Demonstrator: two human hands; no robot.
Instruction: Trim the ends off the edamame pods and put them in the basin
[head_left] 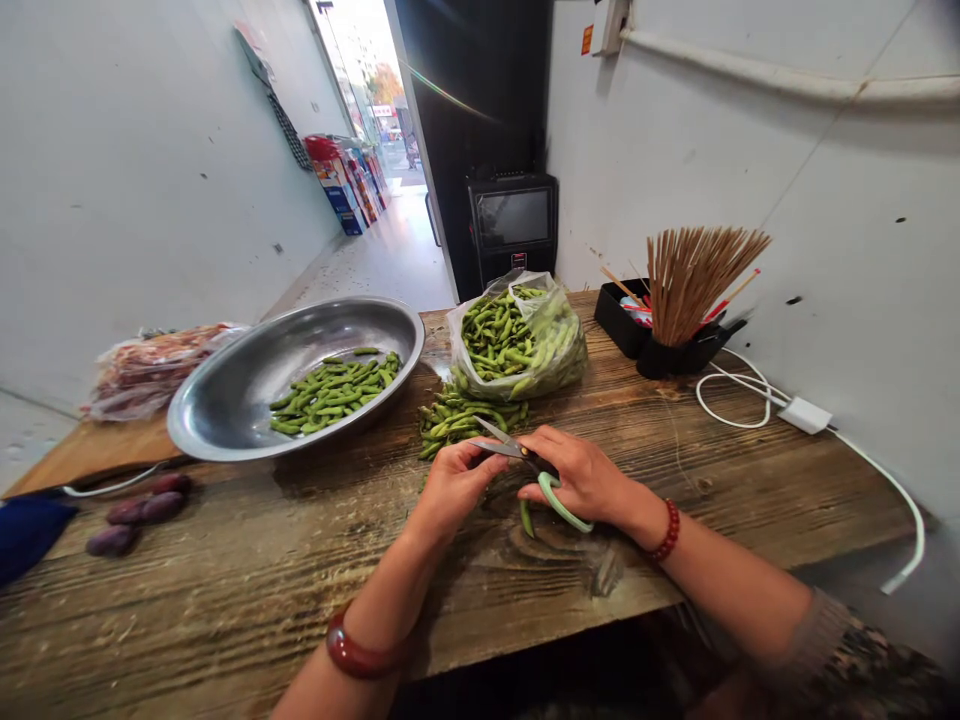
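Blue item [34,540]: at the tabletop's [247,560] left end, cut off by the view, hard to identify.
Purple fruits [142,508]: beside it; kind unclear.
Wrapped bundle [157,370]: towards the far left corner, contents blurred by plastic, partly hidden by the basin.
Basin [232,385]: near the far edge, green pods [337,393] inside.
Left hand [459,485]: fingers pinched at the blades; whether they grip a pod is hidden.
Pod pile [442,420]: mid-tabletop, before the plastic bag [562,355] of pods at the far edge.
Scissors [523,451]: above the pile's near side, blades parted, one handle loop hidden.
Loose pod [527,519]: towards the near edge, upper end hidden.
Right hand [581,475]: grasping the scissors.
Skewers [694,285]: far right corner, lower ends hidden in a black holder [660,358].
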